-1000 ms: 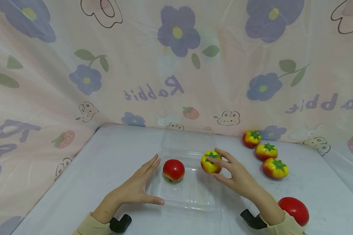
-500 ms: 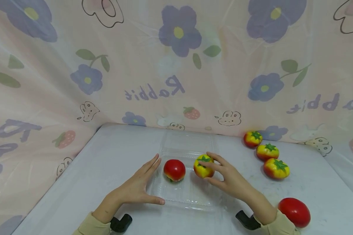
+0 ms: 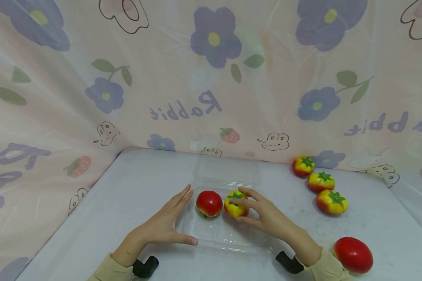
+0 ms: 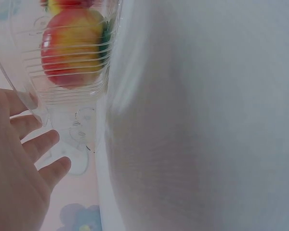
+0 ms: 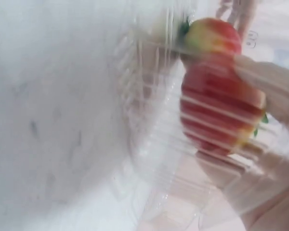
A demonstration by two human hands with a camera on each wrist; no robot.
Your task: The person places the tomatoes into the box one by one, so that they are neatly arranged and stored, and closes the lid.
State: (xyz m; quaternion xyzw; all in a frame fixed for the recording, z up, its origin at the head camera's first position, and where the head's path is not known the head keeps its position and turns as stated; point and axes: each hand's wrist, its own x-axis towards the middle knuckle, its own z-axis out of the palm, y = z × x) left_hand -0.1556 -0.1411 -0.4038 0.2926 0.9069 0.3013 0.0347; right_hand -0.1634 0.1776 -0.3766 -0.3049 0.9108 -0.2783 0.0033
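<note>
A clear plastic clamshell box [image 3: 204, 232] lies with its lid folded back on the white table. Inside, on the left, sits a toy tomato [image 3: 209, 203], red side up. My right hand [image 3: 269, 216] grips a second toy tomato [image 3: 235, 208], yellow with a green leafy top, just to the right of the first; the right wrist view shows its red underside [image 5: 216, 106] through the ribbed wall. Spread along the box's left side, my left hand [image 3: 165, 222] has straight fingers and thumb. In the left wrist view its fingertips [image 4: 31, 125] are at the box's rim.
Several more toy tomatoes stand to the right: a yellow-red row at the back, the nearest of it [image 3: 331, 202] in front, and a red one [image 3: 353, 255] near my right sleeve. A printed curtain [image 3: 211, 86] hangs behind the table [image 3: 147, 171].
My right hand has moved left and slightly toward me with its toy tomato, bringing it beside the one in the box. The left hand has stayed in place.
</note>
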